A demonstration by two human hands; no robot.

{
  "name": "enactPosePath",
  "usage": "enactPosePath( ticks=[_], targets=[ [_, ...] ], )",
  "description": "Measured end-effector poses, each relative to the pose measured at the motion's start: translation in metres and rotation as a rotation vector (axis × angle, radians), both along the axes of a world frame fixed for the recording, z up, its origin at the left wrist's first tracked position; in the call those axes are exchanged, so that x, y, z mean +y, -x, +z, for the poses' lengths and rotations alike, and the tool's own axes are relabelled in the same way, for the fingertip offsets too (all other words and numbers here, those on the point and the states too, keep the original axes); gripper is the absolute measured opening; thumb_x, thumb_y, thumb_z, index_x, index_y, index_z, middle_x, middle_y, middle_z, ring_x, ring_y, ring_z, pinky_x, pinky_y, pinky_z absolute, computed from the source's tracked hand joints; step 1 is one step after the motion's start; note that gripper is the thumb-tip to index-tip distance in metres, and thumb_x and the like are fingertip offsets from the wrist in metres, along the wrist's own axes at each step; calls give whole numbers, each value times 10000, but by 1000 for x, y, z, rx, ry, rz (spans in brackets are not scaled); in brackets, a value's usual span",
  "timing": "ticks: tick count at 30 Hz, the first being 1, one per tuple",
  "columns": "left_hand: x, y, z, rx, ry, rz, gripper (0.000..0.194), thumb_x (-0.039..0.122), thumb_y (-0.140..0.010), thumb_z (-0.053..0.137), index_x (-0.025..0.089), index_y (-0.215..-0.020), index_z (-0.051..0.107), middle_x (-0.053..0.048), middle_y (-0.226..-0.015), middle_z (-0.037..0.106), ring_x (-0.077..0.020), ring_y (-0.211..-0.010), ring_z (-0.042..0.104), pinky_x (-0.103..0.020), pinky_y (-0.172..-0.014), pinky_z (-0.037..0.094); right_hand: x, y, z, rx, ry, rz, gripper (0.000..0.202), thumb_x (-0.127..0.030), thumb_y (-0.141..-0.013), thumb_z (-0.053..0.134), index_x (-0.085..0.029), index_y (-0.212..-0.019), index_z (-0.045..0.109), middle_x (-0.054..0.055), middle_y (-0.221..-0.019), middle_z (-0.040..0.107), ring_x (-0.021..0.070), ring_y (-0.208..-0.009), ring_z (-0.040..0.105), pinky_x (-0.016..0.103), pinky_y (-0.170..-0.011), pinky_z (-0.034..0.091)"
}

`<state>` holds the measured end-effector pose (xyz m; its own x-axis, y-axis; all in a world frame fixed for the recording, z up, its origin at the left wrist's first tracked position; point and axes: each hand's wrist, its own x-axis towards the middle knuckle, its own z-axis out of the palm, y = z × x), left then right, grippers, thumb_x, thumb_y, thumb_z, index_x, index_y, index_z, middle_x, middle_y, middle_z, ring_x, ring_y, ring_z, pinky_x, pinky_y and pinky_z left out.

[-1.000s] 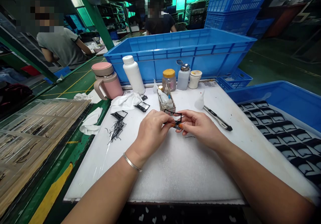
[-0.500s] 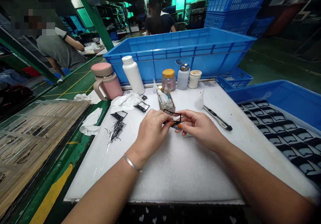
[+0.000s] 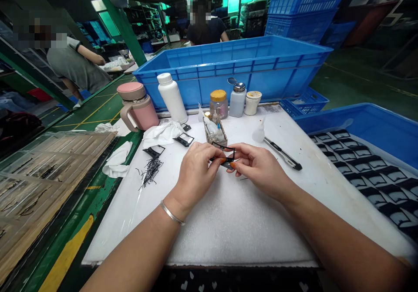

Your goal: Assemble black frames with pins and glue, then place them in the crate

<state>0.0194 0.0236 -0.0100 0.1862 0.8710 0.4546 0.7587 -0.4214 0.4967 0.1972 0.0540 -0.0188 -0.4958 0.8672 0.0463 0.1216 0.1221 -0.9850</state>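
Observation:
Both hands hold one small black plastic frame (image 3: pixel 230 156) above the white work surface. My left hand (image 3: pixel 198 166) pinches its left side between thumb and fingers. At its right side, my right hand (image 3: pixel 257 164) grips with thumb and fingertips. Fingers partly cover the frame, so I cannot tell whether a smaller piece is also held. Two similar black frames, a nearer one (image 3: pixel 154 151) and a farther one (image 3: pixel 183 140), lie to the left by a white cloth (image 3: pixel 162 133). Close to them sits a pile of short black strips (image 3: pixel 150 172).
Behind my hands stands a small box of bottles (image 3: pixel 215 133). A utility knife (image 3: pixel 283 153) and a white squeeze bottle (image 3: pixel 259 130) lie to the right. A pink mug (image 3: pixel 139 106) and large blue crate (image 3: pixel 235 72) line the back. Another blue crate (image 3: pixel 369 113) holds rows of frames.
My hands stay in almost the same place with the black frame, which has tilted very slightly. The whole view has shifted a little. Nothing was let go.

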Motion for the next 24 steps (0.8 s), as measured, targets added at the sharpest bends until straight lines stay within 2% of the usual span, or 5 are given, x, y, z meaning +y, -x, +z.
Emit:
enactPosePath(
  ticks=[12, 24],
  targets=[
    [0, -2, -1, -15, -58, 5, 76, 118, -846, 642, 192, -833, 651, -5, -858, 683, -184, -826, 555, -331, -780, 405, 1, 0, -3, -3, -31, -22, 318, -197, -833, 598, -201, -1151, 583, 38, -882, 698, 199, -793, 699, 290, -634, 546],
    [1, -2, -2, -24, -74, 14, 95, 100, -834, 648, 195, -836, 650, -1, -849, 679, -178, -823, 559, -329, -784, 404, -1, 0, -2, 3, -54, -43, 337, -261, -831, 648, -195, -1157, 593, 44, -902, 707, 181, -761, 705, 261, -599, 544]
  ],
)
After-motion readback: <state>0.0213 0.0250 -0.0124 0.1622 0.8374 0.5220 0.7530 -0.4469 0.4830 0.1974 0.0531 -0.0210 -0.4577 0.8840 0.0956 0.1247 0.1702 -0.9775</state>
